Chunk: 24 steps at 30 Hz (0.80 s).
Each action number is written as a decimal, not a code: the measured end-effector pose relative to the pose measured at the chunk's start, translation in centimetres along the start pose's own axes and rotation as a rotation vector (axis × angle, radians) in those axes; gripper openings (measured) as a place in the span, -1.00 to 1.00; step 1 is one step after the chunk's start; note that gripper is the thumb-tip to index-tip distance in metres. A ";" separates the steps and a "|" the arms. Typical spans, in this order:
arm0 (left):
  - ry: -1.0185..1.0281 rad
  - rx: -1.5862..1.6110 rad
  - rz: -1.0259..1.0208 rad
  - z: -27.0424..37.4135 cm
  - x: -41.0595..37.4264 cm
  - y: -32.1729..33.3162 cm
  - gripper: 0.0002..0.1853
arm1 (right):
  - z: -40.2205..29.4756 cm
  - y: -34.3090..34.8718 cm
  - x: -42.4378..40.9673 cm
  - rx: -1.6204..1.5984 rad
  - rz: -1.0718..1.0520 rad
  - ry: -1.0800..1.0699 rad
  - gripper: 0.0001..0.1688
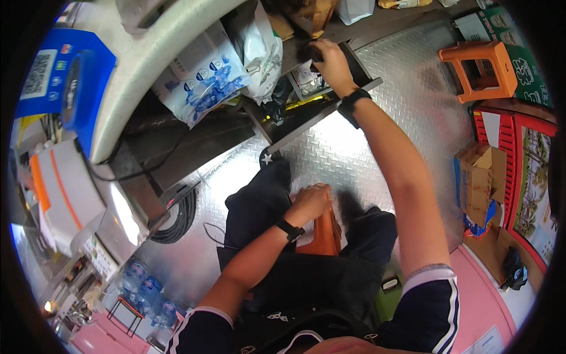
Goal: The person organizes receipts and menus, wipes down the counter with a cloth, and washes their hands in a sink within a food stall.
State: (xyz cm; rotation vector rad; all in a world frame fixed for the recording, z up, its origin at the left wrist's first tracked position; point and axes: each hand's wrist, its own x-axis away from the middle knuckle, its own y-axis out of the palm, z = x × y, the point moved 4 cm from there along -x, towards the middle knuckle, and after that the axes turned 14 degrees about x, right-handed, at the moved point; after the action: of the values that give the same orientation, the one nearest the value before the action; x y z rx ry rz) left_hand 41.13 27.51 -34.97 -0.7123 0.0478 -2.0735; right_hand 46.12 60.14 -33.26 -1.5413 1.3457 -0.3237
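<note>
My right hand (pixel 334 62) reaches over an open drawer (pixel 305 124) under the counter. Its fingers close around a small dark object (pixel 315 54), too blurred to name. Inside the drawer are a clear plastic container (pixel 309 84) of small items, a black plastic bag (pixel 277 101) and a yellow strip (pixel 305 102). Down between my legs, my left hand (pixel 311 201) grips the near end of an orange plastic stool (pixel 325 234). My arm and clothing hide part of that stool.
Printed plastic bags (pixel 208 71) hang over the counter edge, left of the drawer. Another orange stool (pixel 479 71) stands at the far right, above cardboard boxes (pixel 477 177) beside a red cooler (pixel 522 168). A coiled black hose (pixel 179 221) and bottled water (pixel 148 292) lie at left.
</note>
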 end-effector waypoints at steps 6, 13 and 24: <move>0.068 0.331 -0.049 2.7 0.7 -0.3 -0.61 | -2.6 5.8 1.5 -0.057 -0.133 -0.252 -0.41; 0.147 0.178 -0.102 2.7 1.8 1.4 -0.61 | 1.1 2.9 -0.8 0.433 -0.114 -0.111 -0.37; 0.135 0.183 -0.131 2.1 1.9 1.5 -0.57 | 6.3 1.2 -0.7 0.439 -0.039 -0.279 -0.32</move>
State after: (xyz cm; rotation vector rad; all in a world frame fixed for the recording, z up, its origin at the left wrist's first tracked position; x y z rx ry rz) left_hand 42.54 25.59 -32.79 -0.4740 -0.1141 -2.2149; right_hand 49.82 64.06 -36.77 -1.1931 0.9516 -0.3839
